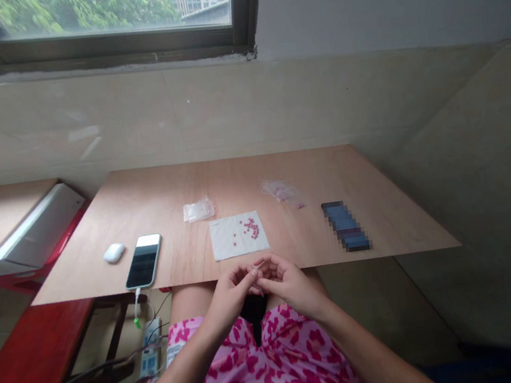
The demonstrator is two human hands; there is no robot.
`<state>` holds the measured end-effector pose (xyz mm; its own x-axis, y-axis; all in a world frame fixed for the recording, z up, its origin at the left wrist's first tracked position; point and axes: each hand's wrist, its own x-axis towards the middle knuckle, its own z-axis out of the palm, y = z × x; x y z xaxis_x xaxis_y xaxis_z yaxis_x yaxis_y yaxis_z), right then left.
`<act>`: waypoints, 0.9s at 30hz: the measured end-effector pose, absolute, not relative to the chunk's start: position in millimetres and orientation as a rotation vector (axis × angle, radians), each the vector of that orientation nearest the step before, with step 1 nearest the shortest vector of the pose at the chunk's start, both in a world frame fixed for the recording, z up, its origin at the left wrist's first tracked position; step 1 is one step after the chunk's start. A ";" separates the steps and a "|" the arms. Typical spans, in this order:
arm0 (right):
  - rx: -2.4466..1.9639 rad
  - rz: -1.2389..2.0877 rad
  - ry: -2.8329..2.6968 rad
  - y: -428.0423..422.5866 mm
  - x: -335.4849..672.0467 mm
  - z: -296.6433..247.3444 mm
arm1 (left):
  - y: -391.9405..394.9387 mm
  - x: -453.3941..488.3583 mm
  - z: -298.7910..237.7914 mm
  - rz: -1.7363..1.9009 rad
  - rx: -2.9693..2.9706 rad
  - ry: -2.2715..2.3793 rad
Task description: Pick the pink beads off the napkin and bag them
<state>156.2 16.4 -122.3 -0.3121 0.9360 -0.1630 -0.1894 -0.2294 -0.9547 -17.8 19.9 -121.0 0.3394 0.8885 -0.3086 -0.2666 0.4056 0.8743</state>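
Note:
My left hand (236,284) and my right hand (281,274) meet at the table's front edge, above my lap. Fingers of both are closed in a pinch around something small and thin, too fine to make out. Just beyond them lies a white paper sheet (226,239). Several small pink-red beads (253,228) are scattered on its right half, with a couple nearer its middle. Behind the sheet, a clear plastic bag (281,192) holds some pinkish pieces. A second small bag, whitish and folded (198,210), rests to the left of it.
A phone (144,261) with a charging cable (137,304) lies on the left of the wooden table (308,165), beside a white earbud-like case (114,253). Another phone (347,226) is on the right. A red bench (38,364) and a power strip (149,350) are below left.

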 end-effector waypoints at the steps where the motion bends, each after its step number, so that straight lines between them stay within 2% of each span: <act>1: -1.028 1.689 -1.144 16.4 156.6 -122.2 | 20.3 -17.7 -121.7 0.871 0.823 0.916; 10: -1.076 1.721 -1.061 18.6 158.8 -121.4 | 22.1 -21.1 -122.7 0.797 0.996 0.996; 16: -1.113 1.694 -1.104 13.8 152.1 -121.5 | 18.6 -21.7 -114.9 0.677 1.318 1.117; 27: -1.314 1.465 -1.405 9.0 150.3 -117.6 | 15.2 -20.9 -109.7 0.630 1.653 1.236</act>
